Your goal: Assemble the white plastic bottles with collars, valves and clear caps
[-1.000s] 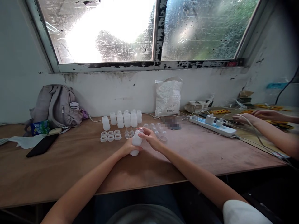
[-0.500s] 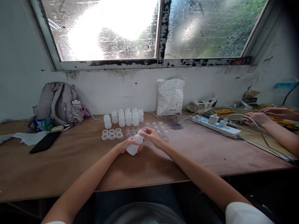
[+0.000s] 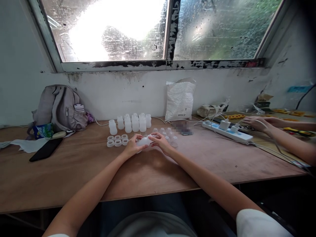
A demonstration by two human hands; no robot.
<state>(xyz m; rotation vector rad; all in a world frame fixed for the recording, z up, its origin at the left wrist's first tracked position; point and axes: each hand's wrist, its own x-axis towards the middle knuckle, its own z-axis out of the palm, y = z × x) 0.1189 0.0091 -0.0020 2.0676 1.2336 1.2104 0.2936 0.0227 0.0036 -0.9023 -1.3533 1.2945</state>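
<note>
Bottle assembly at a wooden bench, seen from the worker's head. The bottle (image 3: 143, 142) is a small vessel of frosted, milky-white material, translucent rather than clear, with smooth rounded walls and a soft sheen where window light strikes it. It lies tilted well over toward the horizontal, its longer axis running roughly from left to right, above the middle of the bench (image 3: 138, 177) and in front of the grouped parts. Much of its outline—the neck end especially—is covered by fingers, and whether a fitting sits there cannot be told. The left hand (image 3: 131, 147) is clamped around the body, thumb and fingers on opposite sides. The right hand (image 3: 160, 142) is curled at the other end, fingertips drawn together at the neck; what exactly they pinch is too small to tell.

Behind stand upright bottles (image 3: 135, 123) of the same frosted white, closely grouped, with a narrowed waist that gives each a two-lobed profile. To the left of the held piece, six pale rings (image 3: 118, 144) lie in two rows of three, near the left hand. To the right, transparent caps (image 3: 169, 131) form a cluster just beyond the right hand—clearer and glossier than the bottles.
</note>
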